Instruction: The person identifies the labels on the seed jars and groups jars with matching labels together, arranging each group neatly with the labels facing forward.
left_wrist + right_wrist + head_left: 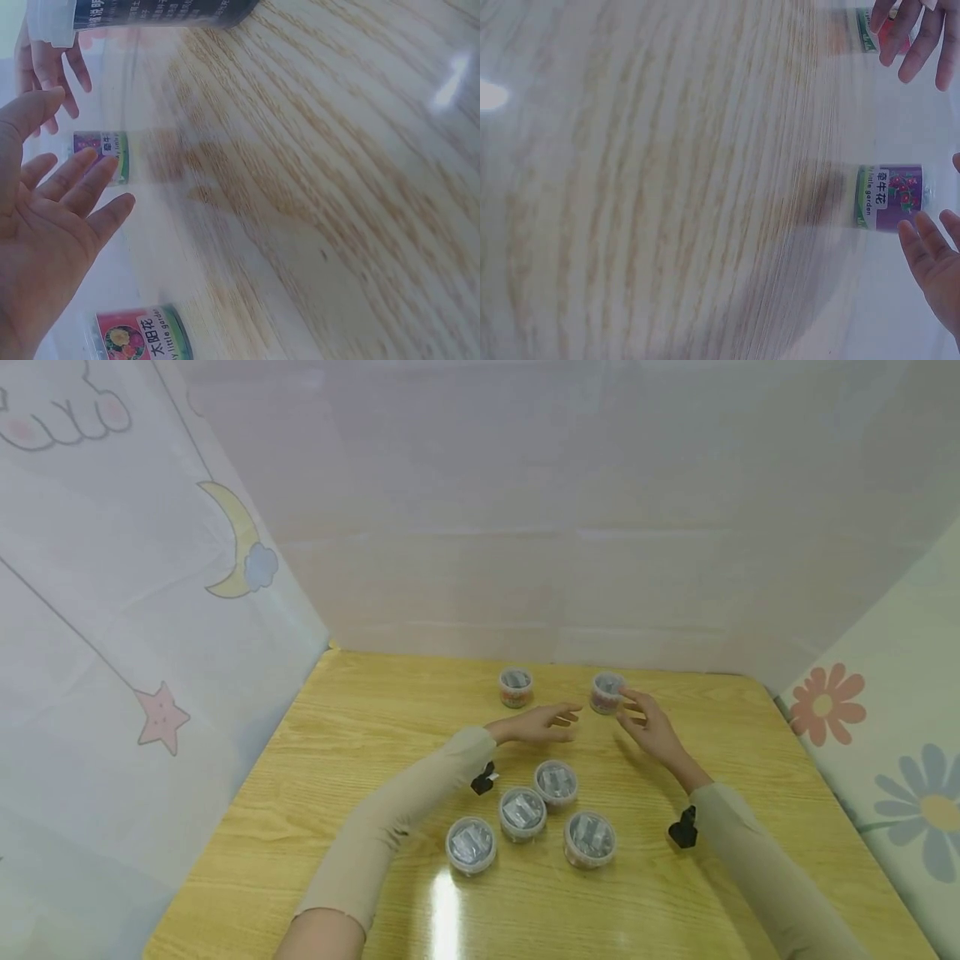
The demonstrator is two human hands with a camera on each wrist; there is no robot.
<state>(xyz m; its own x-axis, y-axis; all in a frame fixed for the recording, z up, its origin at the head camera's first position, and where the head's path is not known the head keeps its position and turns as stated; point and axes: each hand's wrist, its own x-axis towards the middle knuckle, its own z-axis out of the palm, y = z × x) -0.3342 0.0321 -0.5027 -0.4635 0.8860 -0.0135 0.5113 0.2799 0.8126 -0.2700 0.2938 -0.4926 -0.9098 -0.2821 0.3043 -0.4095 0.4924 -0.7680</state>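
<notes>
Fingers spread, my left hand (538, 724) hovers over the table with nothing in it. Just beyond it stands a small round tub (515, 688) with a red label and a clear lid. My right hand (651, 727) is beside a tub with a purple label (900, 196), its fingers extended and loosely bent. The fingertips overlap that tub's right side in the head view; whether they touch it I cannot tell. Both tubs stand upright near the back of the table, with grey packets under their lids.
Several more tubs stand closer to me: one at the left (471, 846), one at the right (589, 840), others between (522, 814). The wooden table (360, 710) meets a pale sheet (465, 568) at its back edge. Decorated sheets flank both sides.
</notes>
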